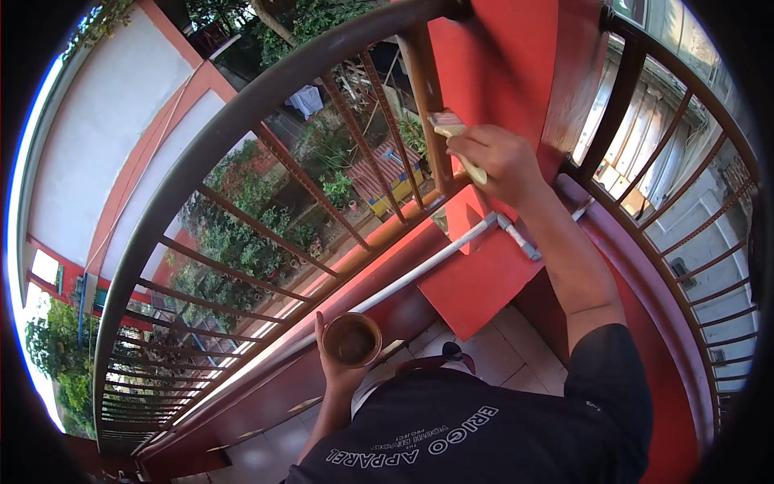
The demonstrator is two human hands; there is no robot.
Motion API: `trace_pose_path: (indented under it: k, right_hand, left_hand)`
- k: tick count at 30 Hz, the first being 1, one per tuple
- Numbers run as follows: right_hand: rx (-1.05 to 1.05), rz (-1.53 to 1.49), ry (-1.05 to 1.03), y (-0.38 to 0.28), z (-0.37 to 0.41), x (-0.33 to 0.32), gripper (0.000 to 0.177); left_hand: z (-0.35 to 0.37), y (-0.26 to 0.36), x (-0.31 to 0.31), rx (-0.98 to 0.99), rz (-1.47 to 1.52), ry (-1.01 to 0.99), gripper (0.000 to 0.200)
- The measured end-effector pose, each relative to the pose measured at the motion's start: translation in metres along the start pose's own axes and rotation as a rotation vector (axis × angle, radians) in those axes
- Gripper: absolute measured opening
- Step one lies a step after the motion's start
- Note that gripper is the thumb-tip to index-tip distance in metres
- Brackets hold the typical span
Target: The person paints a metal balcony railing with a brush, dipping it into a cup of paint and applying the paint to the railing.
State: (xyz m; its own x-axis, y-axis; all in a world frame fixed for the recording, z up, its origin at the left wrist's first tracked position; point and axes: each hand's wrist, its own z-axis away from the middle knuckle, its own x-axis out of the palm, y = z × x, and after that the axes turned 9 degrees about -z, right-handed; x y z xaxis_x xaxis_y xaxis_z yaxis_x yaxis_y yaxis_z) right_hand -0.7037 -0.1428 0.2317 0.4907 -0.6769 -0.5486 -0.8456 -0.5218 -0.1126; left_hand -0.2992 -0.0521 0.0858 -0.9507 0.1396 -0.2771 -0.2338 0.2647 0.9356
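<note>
A paintbrush (pixel 458 139) with a pale handle is gripped in my right hand (pixel 501 161), fingers wrapped round it. Its bristles touch or come very close to the brown railing post (pixel 429 105) beside the red pillar (pixel 496 73). Lower down, my left hand (pixel 340 377) holds a round brown cup (pixel 352 340) in front of my body. Dark brown liquid, which looks like paint, shows inside the cup. The fingers of the left hand are partly hidden behind the cup.
The brown metal railing (pixel 242 85) with thin bars curves along the left. A white pipe (pixel 419 273) runs low along it to a joint near a red ledge (pixel 476 294). Another railing (pixel 673 68) stands at the right. Plants (pixel 234 242) grow below, beyond the bars.
</note>
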Motion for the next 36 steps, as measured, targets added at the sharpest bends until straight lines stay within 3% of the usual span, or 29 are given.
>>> trace_pose_path:
  k: [2,3,5,7,10,12,17,21,25,28,32,36]
  right_hand:
    - [-0.121,0.078,0.191,-0.004,-0.028,-0.016,0.019]
    - [-0.154,0.109,0.186,-0.004,-0.030,-0.011,0.019]
    - [-0.218,0.170,0.177,-0.005,-0.017,0.007,0.019]
    - [-0.167,0.203,-0.022,-0.004,0.018,0.031,0.021]
    - [-0.049,0.108,-0.054,-0.017,0.045,0.040,0.021]
    - [0.078,0.029,-0.098,-0.033,0.045,0.033,0.021]
    - [0.086,0.028,0.274,-0.045,0.010,0.044,0.015]
    - [0.074,0.111,0.500,-0.050,-0.016,0.068,0.016]
    - [0.007,0.300,0.406,-0.042,-0.033,0.099,0.016]
    - [0.043,0.452,0.488,-0.038,-0.032,0.086,0.016]
    - [-0.013,0.295,0.574,-0.071,-0.043,0.064,0.014]
    - [-0.128,0.377,0.349,-0.082,-0.063,0.050,0.017]
  left_hand:
    - [0.002,0.000,0.002,-0.042,0.016,-0.005,0.136]
    - [0.001,-0.004,-0.001,0.067,-0.114,-0.025,0.138]
    - [0.003,-0.003,-0.001,0.055,-0.132,0.016,0.138]
    - [0.003,-0.007,-0.005,0.033,-0.143,0.028,0.136]
    - [-0.002,-0.011,-0.012,0.090,-0.122,0.038,0.134]
    - [-0.006,-0.015,-0.015,0.012,-0.129,0.003,0.140]
    - [-0.012,-0.021,-0.015,-0.023,0.043,-0.059,0.139]
    - [-0.016,-0.027,-0.023,0.036,-0.009,-0.118,0.136]
    - [-0.027,-0.040,-0.035,0.054,0.023,-0.168,0.132]
    - [-0.030,-0.048,-0.039,0.074,0.050,-0.175,0.129]
    - [-0.034,-0.045,-0.051,0.044,0.041,-0.190,0.121]
    - [-0.038,-0.053,-0.057,0.059,0.014,-0.252,0.112]
